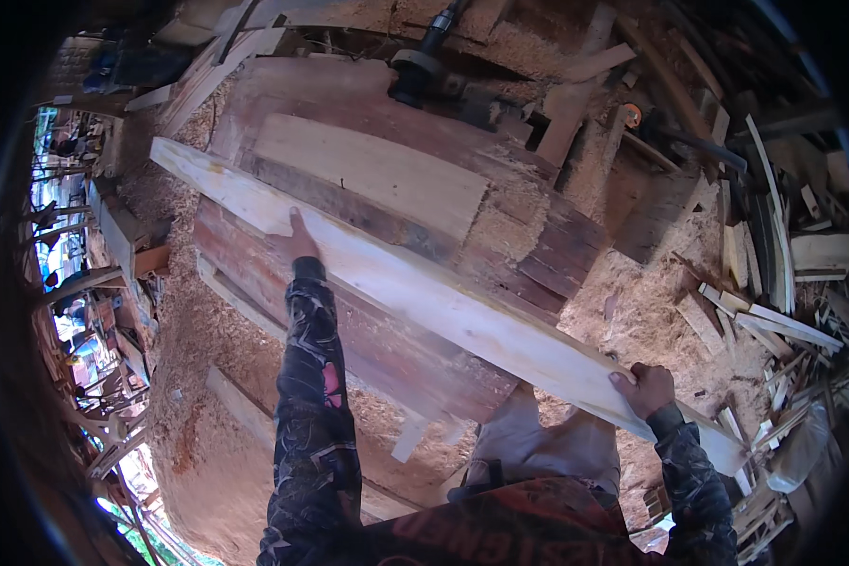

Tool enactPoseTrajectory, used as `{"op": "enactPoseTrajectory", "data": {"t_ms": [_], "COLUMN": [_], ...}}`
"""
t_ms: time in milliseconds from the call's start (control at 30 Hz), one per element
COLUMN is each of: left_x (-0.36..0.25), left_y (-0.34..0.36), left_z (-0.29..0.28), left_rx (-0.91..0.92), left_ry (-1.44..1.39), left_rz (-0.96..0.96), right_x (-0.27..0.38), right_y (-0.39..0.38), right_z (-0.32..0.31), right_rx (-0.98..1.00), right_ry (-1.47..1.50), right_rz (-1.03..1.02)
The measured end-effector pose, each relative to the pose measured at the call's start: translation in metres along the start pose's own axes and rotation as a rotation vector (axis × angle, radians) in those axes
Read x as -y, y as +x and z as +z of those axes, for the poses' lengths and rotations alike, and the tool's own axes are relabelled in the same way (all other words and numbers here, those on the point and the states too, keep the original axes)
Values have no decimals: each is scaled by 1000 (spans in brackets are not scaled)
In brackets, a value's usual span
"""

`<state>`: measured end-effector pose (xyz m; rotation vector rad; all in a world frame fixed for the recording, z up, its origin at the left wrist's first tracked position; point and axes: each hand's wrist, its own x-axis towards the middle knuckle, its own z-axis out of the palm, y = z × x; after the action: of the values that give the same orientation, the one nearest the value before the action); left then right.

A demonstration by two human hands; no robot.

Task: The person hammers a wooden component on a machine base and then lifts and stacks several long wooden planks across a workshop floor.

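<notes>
Head view. Long pale plank (424,292) runs diagonally from 10 o'clock to 4 o'clock, lying across a stack of reddish-brown boards (387,349). Left hand (297,241), at about 10 o'clock from centre, lies flat on the plank's near edge, fingers extended forward. Right hand (644,389), at 4 o'clock, is curled around the plank near its lower end, fingers wrapped over the edge. A shorter pale board (373,174) rests at 12 o'clock. Sawdust (632,311) covers the ground; offcuts (774,321) are piled at 3 o'clock.

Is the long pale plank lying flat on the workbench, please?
Flat: the long pale plank lies broad face up, left hand pressing it, right hand gripping it.
</notes>
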<state>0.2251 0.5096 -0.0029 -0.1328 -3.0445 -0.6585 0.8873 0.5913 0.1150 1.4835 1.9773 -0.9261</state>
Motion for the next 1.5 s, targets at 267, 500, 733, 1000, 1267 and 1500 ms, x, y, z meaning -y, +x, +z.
{"op": "enactPoseTrajectory", "data": {"t_ms": [267,500,733,1000,1267,1500], "left_x": [0,4,11,6,-47,-41], "left_y": [111,212,249,-178,-359,-354], "left_z": [11,37,16,-28,-48,-58], "left_rx": [24,67,166,231,190,115], "left_ry": [-109,-371,-436,-616,-130,-171], "left_rz": [19,210,295,-34,18,13], "right_x": [94,178,224,210,187,-55], "right_y": [42,81,89,83,70,-49], "right_z": [6,11,3,9,8,-18], "right_rx": [8,-60,-75,-73,-138,146], "right_ry": [22,15,53,63,-12,-9], "right_rz": [-7,-68,-117,-77,-349,-141]}}
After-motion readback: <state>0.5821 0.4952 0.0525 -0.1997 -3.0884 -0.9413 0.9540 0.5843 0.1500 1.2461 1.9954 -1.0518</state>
